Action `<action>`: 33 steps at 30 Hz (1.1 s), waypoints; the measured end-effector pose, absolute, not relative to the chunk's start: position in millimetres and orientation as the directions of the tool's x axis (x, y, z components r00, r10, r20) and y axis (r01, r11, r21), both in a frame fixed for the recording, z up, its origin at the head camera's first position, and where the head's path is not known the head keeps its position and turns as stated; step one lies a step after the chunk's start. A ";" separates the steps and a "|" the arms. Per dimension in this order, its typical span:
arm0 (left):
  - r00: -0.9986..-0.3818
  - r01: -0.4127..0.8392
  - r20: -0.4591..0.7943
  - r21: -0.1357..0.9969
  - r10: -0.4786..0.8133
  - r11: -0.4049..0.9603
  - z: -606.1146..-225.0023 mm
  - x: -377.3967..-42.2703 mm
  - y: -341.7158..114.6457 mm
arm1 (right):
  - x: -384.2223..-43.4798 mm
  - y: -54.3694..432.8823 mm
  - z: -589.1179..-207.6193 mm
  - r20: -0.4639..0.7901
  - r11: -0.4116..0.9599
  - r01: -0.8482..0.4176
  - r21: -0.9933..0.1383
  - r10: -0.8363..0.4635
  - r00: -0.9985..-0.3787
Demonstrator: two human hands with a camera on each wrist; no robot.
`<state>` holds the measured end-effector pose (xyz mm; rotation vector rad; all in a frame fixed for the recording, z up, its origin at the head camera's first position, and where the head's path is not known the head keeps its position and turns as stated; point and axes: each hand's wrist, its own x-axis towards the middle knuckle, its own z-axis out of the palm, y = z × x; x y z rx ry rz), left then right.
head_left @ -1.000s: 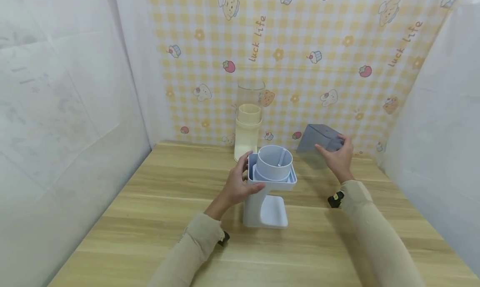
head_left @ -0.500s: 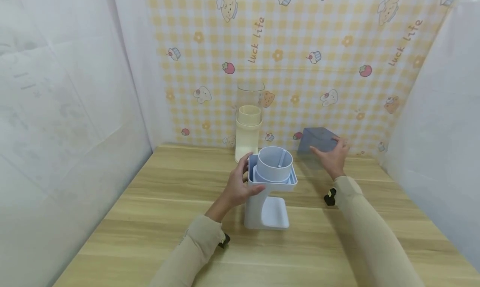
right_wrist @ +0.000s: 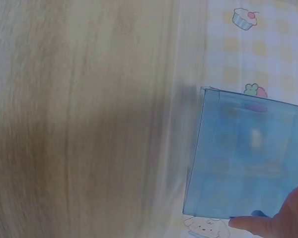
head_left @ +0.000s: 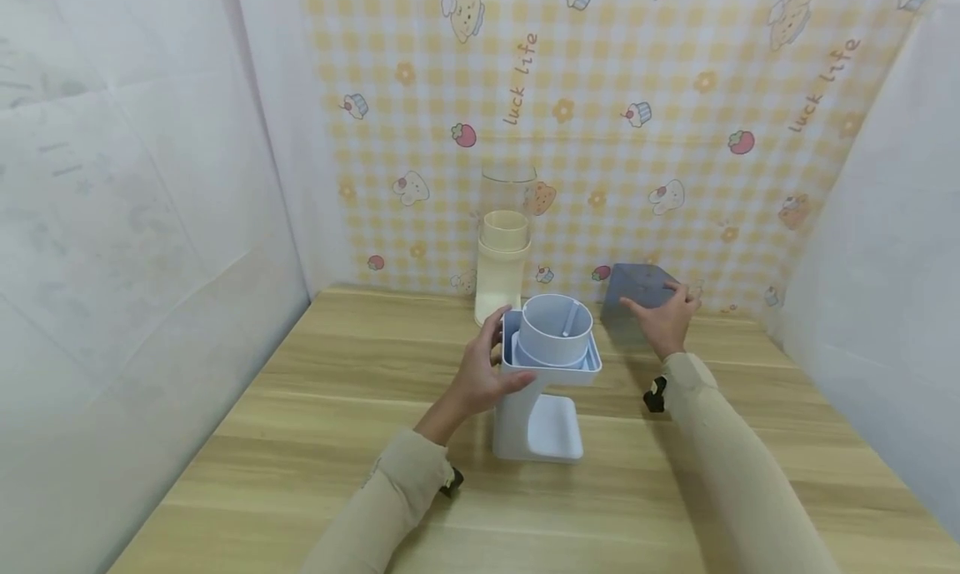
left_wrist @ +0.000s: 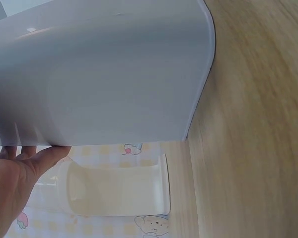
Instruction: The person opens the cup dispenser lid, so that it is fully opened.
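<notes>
A white dispenser-like stand (head_left: 513,424) is upright on the wooden table, with a flat foot and a squarish top tray. In that tray sits a pale blue round cup-like piece (head_left: 555,349) with a slanted bar inside. My left hand (head_left: 480,374) grips the tray's left side, thumb in front and fingers behind; the left wrist view shows the stand's smooth side (left_wrist: 104,89). Farther right, my right hand (head_left: 667,320) holds a see-through blue box (head_left: 633,287) between thumb and fingers, by opposite sides (right_wrist: 243,158). Whether the box touches the table cannot be told.
Behind the stand, a cream dispenser (head_left: 498,282) with a clear tube (head_left: 508,192) on top stands near the checked cloth backdrop (head_left: 420,141). White sheets (head_left: 150,224) hang on the left and right of the wooden table (head_left: 360,366).
The blue box has turned from tilted to more upright and come down slightly, with my right hand shifting a little left. My left hand and the stand have stayed in place.
</notes>
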<state>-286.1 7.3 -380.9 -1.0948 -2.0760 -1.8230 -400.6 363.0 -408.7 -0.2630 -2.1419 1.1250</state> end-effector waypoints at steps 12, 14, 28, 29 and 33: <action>-0.703 0.627 0.591 0.778 0.396 -0.049 -376.9 -276.9 6.6 | -402.1 364.2 -411.9 0.434 0.601 -0.083 -0.795 0.467 -0.771; -0.703 0.627 0.589 0.777 0.398 -0.044 -377.0 -276.3 7.0 | -402.3 365.5 -412.8 0.423 0.599 -0.075 -0.797 0.465 -0.778; -0.697 0.634 0.594 0.772 0.401 -0.041 -373.7 -273.7 9.5 | -397.6 379.2 -414.4 0.387 0.615 -0.048 -0.787 0.432 -0.814; -0.697 0.637 0.596 0.770 0.400 -0.037 -373.3 -273.5 9.4 | -398.0 381.4 -414.8 0.395 0.629 -0.048 -0.776 0.426 -0.814; -0.696 0.645 0.604 0.763 0.388 -0.031 -376.3 -277.8 7.8 | -400.2 387.9 -413.6 0.432 0.664 -0.079 -0.743 0.387 -0.815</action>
